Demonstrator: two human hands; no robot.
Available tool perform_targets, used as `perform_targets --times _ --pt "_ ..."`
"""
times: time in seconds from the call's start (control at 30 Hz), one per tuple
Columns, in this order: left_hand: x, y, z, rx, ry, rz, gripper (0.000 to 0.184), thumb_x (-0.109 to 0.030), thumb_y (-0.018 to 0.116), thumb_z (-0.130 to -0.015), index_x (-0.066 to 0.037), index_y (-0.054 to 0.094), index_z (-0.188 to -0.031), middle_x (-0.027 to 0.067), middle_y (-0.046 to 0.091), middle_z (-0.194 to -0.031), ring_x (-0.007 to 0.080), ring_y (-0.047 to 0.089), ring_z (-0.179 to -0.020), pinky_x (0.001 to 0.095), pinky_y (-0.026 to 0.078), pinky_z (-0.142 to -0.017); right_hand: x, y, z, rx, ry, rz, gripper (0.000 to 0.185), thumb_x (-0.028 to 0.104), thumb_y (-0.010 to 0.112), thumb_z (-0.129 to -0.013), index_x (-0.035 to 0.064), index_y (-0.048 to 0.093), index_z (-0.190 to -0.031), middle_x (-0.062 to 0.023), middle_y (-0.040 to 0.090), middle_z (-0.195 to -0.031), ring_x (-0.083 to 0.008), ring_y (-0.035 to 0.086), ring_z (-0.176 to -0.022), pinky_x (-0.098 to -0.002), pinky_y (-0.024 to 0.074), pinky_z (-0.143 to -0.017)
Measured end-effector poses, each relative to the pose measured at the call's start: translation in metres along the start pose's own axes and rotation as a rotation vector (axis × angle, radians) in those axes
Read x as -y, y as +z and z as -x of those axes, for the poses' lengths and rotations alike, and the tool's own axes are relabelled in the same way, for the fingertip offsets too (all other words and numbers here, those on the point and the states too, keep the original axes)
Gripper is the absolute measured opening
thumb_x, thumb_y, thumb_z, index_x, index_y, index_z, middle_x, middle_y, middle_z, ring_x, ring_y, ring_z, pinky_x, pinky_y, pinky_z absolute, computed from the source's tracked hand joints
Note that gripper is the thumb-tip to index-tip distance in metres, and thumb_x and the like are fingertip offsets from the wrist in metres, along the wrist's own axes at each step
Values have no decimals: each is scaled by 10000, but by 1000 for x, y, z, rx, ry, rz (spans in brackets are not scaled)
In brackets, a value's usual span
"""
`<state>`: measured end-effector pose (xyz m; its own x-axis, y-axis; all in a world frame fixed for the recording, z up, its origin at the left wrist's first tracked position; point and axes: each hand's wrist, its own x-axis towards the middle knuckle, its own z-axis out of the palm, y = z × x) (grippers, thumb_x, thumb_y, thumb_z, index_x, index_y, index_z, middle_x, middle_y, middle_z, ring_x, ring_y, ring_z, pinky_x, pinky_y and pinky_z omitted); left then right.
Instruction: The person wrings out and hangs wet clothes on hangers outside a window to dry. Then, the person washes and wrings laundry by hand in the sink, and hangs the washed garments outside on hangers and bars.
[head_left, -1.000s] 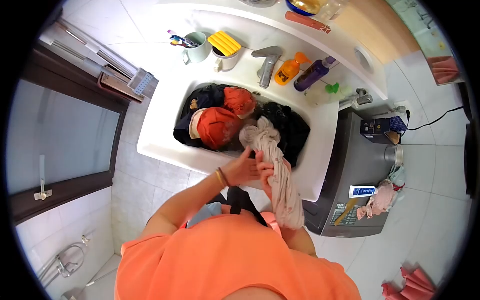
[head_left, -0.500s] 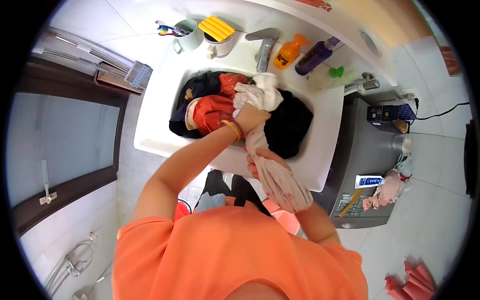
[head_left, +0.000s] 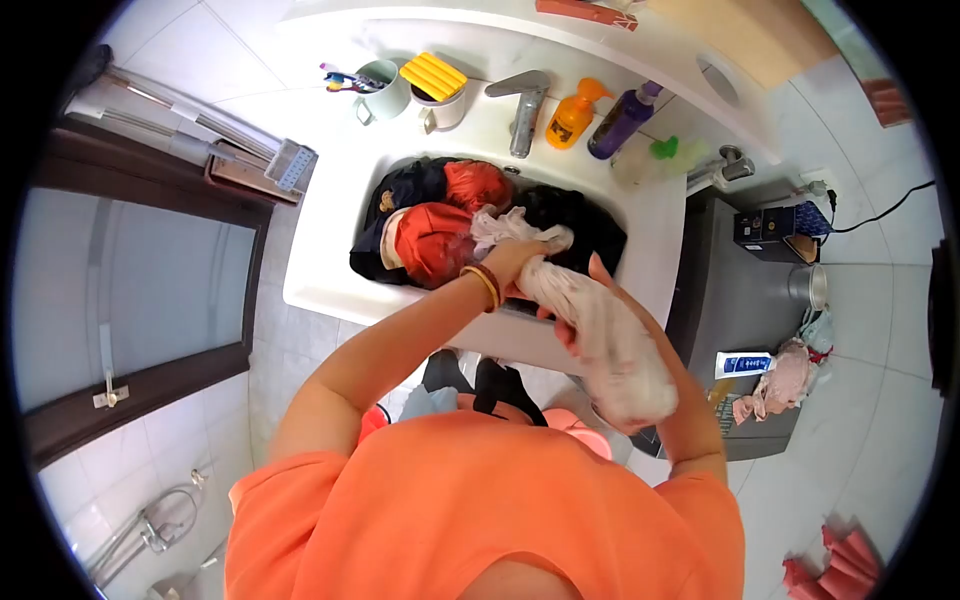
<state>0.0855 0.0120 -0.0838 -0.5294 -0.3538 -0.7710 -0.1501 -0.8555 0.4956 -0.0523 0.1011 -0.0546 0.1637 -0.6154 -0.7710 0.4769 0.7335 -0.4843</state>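
Observation:
A wet, off-white cloth garment (head_left: 620, 350) is stretched in a twisted length from the basin toward my right forearm. My left hand (head_left: 513, 262), with a yellow band at the wrist, is closed around its narrower part above the basin's front edge. My right hand (head_left: 566, 328) is curled under the garment, fingers on one side and thumb on the other; cloth hides its palm. The garment's bulky end hangs beside my right forearm. Red clothing (head_left: 432, 243), dark clothing (head_left: 405, 190) and black clothing (head_left: 590, 230) lie in the white washbasin (head_left: 310, 280).
Behind the basin are a faucet (head_left: 525, 115), an orange pump bottle (head_left: 575, 115), a purple bottle (head_left: 625, 122) and a cup with toothbrushes (head_left: 384, 92). On the right, a grey appliance (head_left: 735, 285) carries a toothpaste tube (head_left: 743, 364). A pink tub (head_left: 580, 430) stands below.
The garment's bulky end has swung to the right and outward with my right forearm. My left hand has moved slightly right and nearer to me, still gripping the cloth.

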Motion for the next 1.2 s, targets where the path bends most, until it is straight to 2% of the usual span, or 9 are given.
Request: perform_targets --times 0.1,0.27,0.4,0.5,0.57,0.67,0.83,1.03,1.2 --pt "37 -7 -24 -144 642 -1119 428 -352 543 -770 49 574 -918 205 592 -763 334 589 -688 362 463 -609 -28 -29 -43 0 -100 -89 474 431 471 -868 -5 580 -1020 -109 614 -941 -180 576 -825 -297 461 -743" --pt "42 6 40 -350 472 -1651 472 -383 478 -775 20 574 -1001 182 596 -960 324 525 -953 468 352 -872 -60 -2 -63 197 -220 -387 462 400 449 -890 -15 547 -1069 -89 601 -1002 -173 553 -935 -285 432 -822" --pt "75 2 31 -454 1006 -1818 506 -449 508 -755 12 594 -945 187 598 -915 316 530 -921 444 367 -817 -58 8 -39 155 -146 -333 296 214 478 -889 9 529 -1096 -57 554 -1098 -153 532 -972 -283 405 -862" --pt "63 -3 9 -282 1147 -1667 473 -445 525 -756 -24 599 -957 176 599 -931 303 543 -909 415 408 -766 -65 -7 -42 152 -293 -290 329 219 512 -870 4 500 -1117 -60 541 -1033 -145 542 -857 -276 434 -794" --pt "-4 -11 38 336 602 -849 352 -331 574 -789 -13 582 -941 130 613 -835 237 587 -776 326 465 -708 -58 -8 -34 337 -278 -456 372 244 521 -864 -13 473 -1129 -68 524 -970 -132 529 -761 -256 447 -723" --pt "-4 -55 39 169 851 -112 383 -398 516 -852 -27 591 -909 57 614 -801 182 584 -770 303 464 -732 -32 12 4 678 -9 -872 489 290 489 -878 -73 381 -1187 -82 470 -868 -96 454 -632 -208 417 -586" --pt "58 -46 19 405 72 566 741 -672 361 -791 -43 452 -1172 134 555 -1045 261 544 -958 395 419 -878 -34 43 2 862 -41 -1036 577 340 492 -872 -70 331 -1245 -55 436 -842 -96 439 -611 -219 400 -571" --pt "18 -29 -49 733 467 844 627 -567 459 -819 -55 480 -1180 80 605 -893 211 592 -771 303 500 -682 -55 60 -13 751 -23 -1034 567 326 517 -864 -38 311 -1246 -52 418 -865 -93 429 -638 -221 387 -594" --pt "-25 -25 -24 39 828 -108 282 -139 648 -721 -34 547 -962 60 608 -804 163 579 -692 283 463 -618 -45 45 -25 486 -61 -454 409 241 571 -814 -31 472 -1103 -35 464 -744 -104 440 -589 -230 390 -563"
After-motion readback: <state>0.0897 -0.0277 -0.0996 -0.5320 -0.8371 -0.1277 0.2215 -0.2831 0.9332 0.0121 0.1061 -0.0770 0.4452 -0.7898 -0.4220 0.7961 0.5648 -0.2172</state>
